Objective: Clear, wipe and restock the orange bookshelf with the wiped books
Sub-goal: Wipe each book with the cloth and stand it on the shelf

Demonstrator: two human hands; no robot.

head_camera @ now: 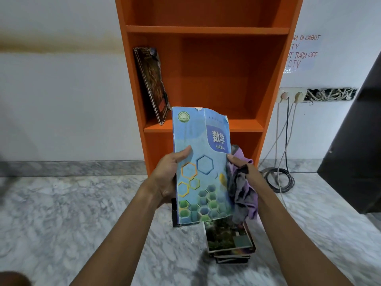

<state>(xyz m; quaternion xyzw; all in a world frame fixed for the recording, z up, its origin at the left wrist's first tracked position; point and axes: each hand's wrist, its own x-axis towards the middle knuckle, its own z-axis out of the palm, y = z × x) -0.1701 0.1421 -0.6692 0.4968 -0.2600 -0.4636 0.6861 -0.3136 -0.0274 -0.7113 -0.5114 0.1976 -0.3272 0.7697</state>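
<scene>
Nearest, my left grip point(169, 178) clasps the blue book point(202, 162) by one edge; my right grip point(245, 172), bunching the purple cloth point(243, 193), pinches the other. I should wipe the cover fully, then stand it beside the dark book point(153, 85) on the orange bookshelf point(206, 29).

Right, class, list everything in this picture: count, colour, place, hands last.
bookshelf: one, orange, against the white wall.
leaning book: one, dark, middle shelf, against the left side.
textbook: one, light blue, held before the shelf.
cloth: one, purple-grey, at the textbook's right edge.
stacked books: several, mixed colours, on the floor.
sockets: two, white, wall right of bookshelf.
left hand: one, grips the textbook's left edge.
right hand: one, holds cloth and textbook's right edge.
</scene>
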